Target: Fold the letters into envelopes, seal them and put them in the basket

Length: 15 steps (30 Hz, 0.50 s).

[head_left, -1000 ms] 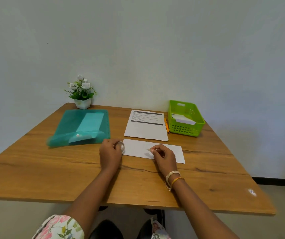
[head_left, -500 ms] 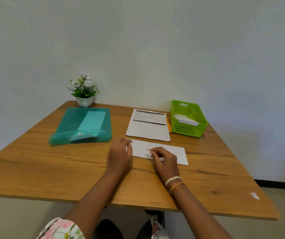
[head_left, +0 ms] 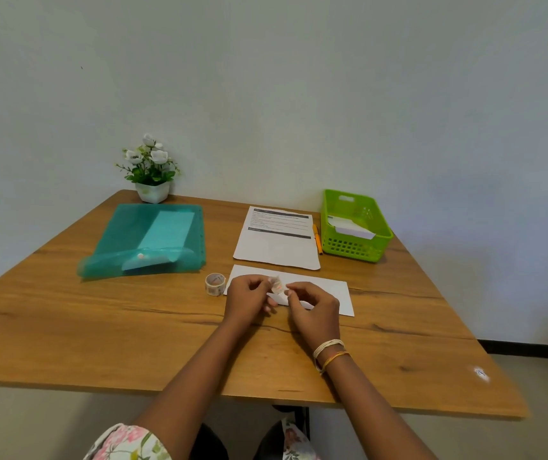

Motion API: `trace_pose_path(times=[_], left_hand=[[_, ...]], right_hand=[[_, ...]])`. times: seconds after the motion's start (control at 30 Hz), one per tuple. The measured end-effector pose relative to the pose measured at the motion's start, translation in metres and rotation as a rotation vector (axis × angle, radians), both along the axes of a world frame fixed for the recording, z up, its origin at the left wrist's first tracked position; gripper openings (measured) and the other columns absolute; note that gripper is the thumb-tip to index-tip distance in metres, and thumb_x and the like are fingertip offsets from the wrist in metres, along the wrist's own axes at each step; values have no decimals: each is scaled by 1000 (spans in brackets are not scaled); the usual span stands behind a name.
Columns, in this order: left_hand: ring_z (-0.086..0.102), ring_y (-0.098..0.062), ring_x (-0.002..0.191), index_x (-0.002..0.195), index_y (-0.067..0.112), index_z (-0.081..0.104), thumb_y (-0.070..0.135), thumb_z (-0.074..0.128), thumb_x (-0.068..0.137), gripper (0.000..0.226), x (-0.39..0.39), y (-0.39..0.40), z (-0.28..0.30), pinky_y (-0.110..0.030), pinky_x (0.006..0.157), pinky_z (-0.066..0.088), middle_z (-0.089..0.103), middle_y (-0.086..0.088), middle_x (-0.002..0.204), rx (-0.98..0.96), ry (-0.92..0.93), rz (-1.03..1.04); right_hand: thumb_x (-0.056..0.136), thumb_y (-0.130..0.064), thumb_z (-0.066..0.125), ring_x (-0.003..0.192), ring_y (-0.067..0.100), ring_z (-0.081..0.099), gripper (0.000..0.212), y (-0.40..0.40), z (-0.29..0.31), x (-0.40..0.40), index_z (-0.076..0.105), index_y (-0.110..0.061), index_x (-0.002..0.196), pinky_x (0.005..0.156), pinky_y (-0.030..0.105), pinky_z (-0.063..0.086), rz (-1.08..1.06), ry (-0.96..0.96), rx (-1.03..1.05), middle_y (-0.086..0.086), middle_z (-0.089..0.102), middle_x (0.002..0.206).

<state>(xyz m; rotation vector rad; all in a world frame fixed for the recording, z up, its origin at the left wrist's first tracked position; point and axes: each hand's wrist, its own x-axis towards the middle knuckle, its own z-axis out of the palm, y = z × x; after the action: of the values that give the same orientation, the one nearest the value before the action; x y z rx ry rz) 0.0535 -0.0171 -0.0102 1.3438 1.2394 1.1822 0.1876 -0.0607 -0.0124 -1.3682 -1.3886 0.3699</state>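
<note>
I see both hands close together over the white envelope (head_left: 329,292) that lies flat on the wooden table (head_left: 67,327). The left hand (head_left: 249,298) and the right hand (head_left: 314,308) pinch a small piece of tape (head_left: 275,284) between them. The tape roll (head_left: 215,284) sits just left of the envelope. A letter (head_left: 277,239) lies behind it, and the green basket (head_left: 355,249) holds white paper.
</note>
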Motion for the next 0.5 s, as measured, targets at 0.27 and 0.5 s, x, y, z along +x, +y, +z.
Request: trace_pose_path(times=[0.27, 0.5], left_hand=[[64, -16, 52, 105, 9, 71, 23, 59, 94, 22, 7, -2, -4, -21, 52, 51, 70, -5, 64, 52, 109, 20], [64, -11, 50, 106, 11, 73, 24, 60, 94, 22, 7, -6, -1, -19, 50, 50, 71, -4, 68, 85, 109, -11]], right_hand=[[80, -20, 74, 78, 2, 66, 15, 4, 4, 3, 70, -23, 94, 62, 10, 50, -22, 202, -183, -11, 69, 81], [75, -30, 78, 75, 10, 68, 13, 10, 3, 10, 73, -20, 81, 67, 22, 56, 40, 232, -248, -4, 72, 76]])
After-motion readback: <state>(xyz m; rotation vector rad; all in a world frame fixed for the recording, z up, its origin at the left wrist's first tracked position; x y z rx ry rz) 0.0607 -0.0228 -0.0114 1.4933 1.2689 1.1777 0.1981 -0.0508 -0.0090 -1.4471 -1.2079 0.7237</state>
